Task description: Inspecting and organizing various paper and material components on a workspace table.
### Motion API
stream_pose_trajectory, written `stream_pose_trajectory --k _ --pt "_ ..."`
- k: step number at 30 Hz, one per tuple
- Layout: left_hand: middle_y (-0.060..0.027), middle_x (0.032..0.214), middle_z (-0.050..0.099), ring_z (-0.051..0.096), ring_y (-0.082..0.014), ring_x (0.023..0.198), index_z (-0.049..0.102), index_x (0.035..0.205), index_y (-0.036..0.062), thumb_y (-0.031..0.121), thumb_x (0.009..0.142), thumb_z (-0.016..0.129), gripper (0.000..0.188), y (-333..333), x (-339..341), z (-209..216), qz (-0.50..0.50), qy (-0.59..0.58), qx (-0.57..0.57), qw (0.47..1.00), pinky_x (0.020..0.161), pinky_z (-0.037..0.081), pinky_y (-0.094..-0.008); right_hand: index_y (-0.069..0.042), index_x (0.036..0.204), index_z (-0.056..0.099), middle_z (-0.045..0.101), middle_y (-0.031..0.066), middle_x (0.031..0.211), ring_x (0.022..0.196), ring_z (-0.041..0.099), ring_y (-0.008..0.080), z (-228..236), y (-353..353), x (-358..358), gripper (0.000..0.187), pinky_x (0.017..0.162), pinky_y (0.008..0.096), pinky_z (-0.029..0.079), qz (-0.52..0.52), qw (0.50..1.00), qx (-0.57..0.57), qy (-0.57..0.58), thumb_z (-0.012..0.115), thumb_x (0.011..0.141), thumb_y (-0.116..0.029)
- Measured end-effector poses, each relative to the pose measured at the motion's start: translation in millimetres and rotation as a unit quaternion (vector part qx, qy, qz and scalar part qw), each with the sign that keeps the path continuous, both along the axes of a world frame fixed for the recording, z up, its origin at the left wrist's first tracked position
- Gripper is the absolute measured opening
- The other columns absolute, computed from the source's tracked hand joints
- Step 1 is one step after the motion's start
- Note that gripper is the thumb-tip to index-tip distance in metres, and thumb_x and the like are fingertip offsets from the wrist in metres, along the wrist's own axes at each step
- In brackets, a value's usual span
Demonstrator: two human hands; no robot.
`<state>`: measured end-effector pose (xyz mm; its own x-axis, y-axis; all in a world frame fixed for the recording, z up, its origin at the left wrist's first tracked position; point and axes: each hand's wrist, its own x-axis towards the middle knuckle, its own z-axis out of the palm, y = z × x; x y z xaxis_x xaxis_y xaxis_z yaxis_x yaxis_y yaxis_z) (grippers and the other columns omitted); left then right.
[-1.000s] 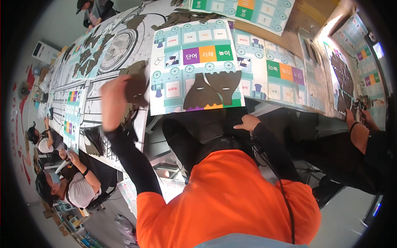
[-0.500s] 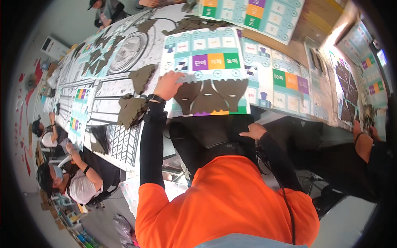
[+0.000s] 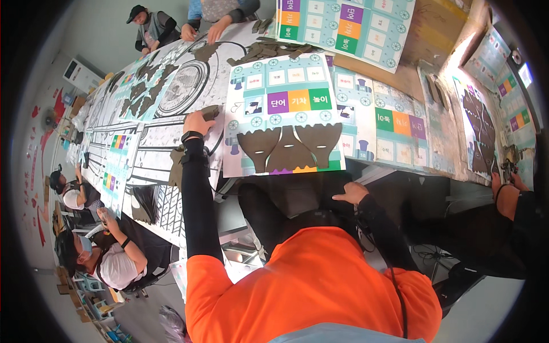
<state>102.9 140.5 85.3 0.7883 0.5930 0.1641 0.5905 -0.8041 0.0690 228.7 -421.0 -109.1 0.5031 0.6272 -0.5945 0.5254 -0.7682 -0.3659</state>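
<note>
My left hand (image 3: 198, 123) has its fingers closed around a dark grey-brown die-cut piece (image 3: 211, 111) on the table, left of a printed sheet. That white and teal sheet (image 3: 314, 83) lies in front of me, with a train picture and coloured blocks on it. Three dark scalloped pieces (image 3: 286, 157) sit side by side across its near part, each outer one showing a small slit. Beside my left forearm lies another dark stack (image 3: 176, 168), partly hidden by the arm. My right hand (image 3: 352, 192) hangs over my lap off the table edge, thumb stretched out, holding nothing.
A heap of dark scraps (image 3: 266, 50) lies beyond the sheet. At the back right, more printed sheets (image 3: 374, 34) rest on a cardboard box (image 3: 437, 28). Co-workers sit along the left, and others stand at the far end. Another person's hands (image 3: 506, 186) are at the right.
My left hand has left the printed sheet and moved left onto the dark pieces. My right hand stays over my lap. The view has tilted, so the table sits lower.
</note>
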Motion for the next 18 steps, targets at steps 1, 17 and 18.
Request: stream_pose_trajectory --k 1,17,18 --pt "-0.0244 0.105 0.072 0.068 -0.0378 0.103 0.073 0.103 -0.0035 0.042 0.072 0.085 0.056 0 -2 -3 -0.002 0.0 0.0 1.0 0.091 0.053 -0.0449 0.006 0.104 0.073 0.07 0.0252 0.11 0.107 0.066 0.0408 2 1 -1 0.087 0.096 0.0464 0.051 0.001 1.0 0.009 -0.004 0.065 0.078 -0.077" --pt "-0.0206 0.094 0.073 0.07 -0.0412 0.091 0.076 0.092 0.0037 0.023 0.082 0.072 0.022 45 -4 -20 0.026 0.021 0.032 0.999 0.084 0.056 -0.0484 0.003 0.082 0.071 0.07 0.0234 0.085 0.084 0.069 0.0399 -15 -5 -6 0.073 0.078 0.0477 0.053 -0.023 0.995 0.09 -0.041 0.071 0.077 -0.07" --pt "-0.0202 0.096 0.074 0.07 -0.0416 0.091 0.075 0.093 0.0044 0.024 0.083 0.071 0.022 39 -6 -16 0.032 0.003 0.019 0.999 0.084 0.056 -0.0493 0.003 0.082 0.071 0.07 0.0234 0.085 0.084 0.069 0.0399 -15 -6 -5 0.073 0.078 0.0477 0.053 -0.024 0.995 0.09 -0.04 0.071 0.077 -0.07"
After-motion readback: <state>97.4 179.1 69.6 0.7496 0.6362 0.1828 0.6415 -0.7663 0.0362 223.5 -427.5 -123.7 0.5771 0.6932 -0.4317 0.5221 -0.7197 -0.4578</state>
